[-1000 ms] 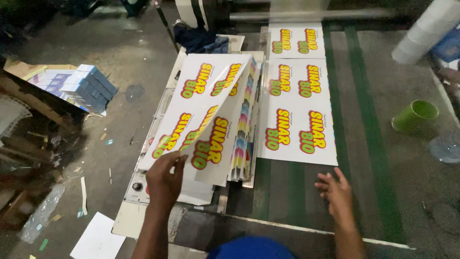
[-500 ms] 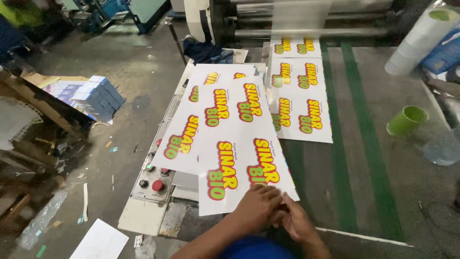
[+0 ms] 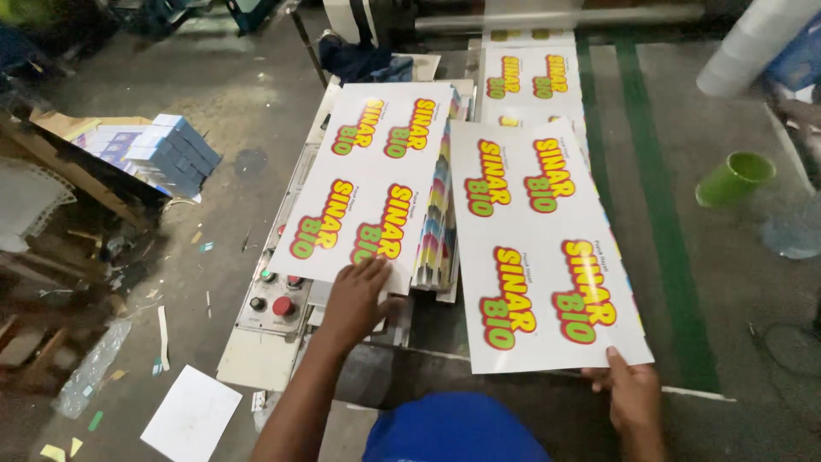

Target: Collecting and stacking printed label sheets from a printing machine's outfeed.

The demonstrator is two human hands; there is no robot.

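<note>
Gripping the near right corner of a printed sheet (image 3: 547, 257), the right hand (image 3: 631, 395) pinches its edge between thumb and fingers and holds it angled across the belt (image 3: 676, 257). Left hand (image 3: 357, 295) lies flat, fingers spread, on the near edge of the stack of printed sheets (image 3: 376, 184), pressing rather than clasping; nothing is closed inside it. Half a second ago both hands met at the bottom edge of a single sheet held over the stack; now they are apart, and that sheet sits to the right, beside the stack and partly over the printed sheets (image 3: 526, 73) lying further up the belt. Judgement: one sheet is being peeled off and carried aside while the pile is steadied, so the sorting is mid-cycle, with many sheets left, going by the coloured edges showing at the stack's right side. Stack rests on the control panel (image 3: 274, 299) end of the machine, red button (image 3: 282, 305) just left of the pressing hand. Green cup (image 3: 734, 178) stands well apart on the right. Blue boxes (image 3: 162, 150) and scrap paper (image 3: 191, 421) lie on the floor to the left.
</note>
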